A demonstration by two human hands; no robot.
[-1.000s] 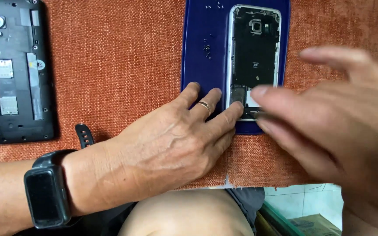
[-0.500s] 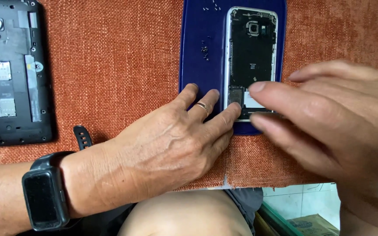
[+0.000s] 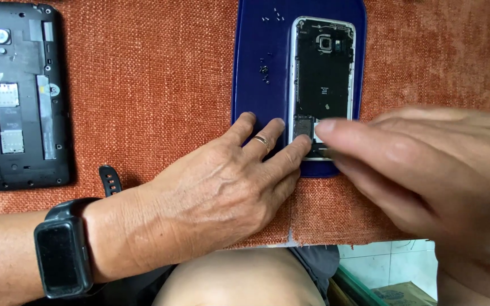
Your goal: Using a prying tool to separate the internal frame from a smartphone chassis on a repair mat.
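Covering nearly the whole surface, orange woven cloth [image 3: 160, 85] carries everything. Next in size, a black opened device [image 3: 15, 96] lies far left, well apart from both hands. A blue mat [image 3: 256, 79] sits at top centre, holding the opened phone [image 3: 323, 68] (back off, long axis running away from the person). Left hand [image 3: 216, 198] lies flat, fingers spread and holding nothing, fingertips pressing the mat just beside the phone's lower left corner; black smartwatch [image 3: 63, 258] on that wrist, gold ring [image 3: 262, 140] on one finger. Right hand [image 3: 426, 175] comes in from the right, blurred, fingers close together, tips at the phone's bottom end; cannot tell whether they pinch anything. Both hands meet there. Tiny screws [image 3: 265, 71] are scattered on the mat left of the phone.
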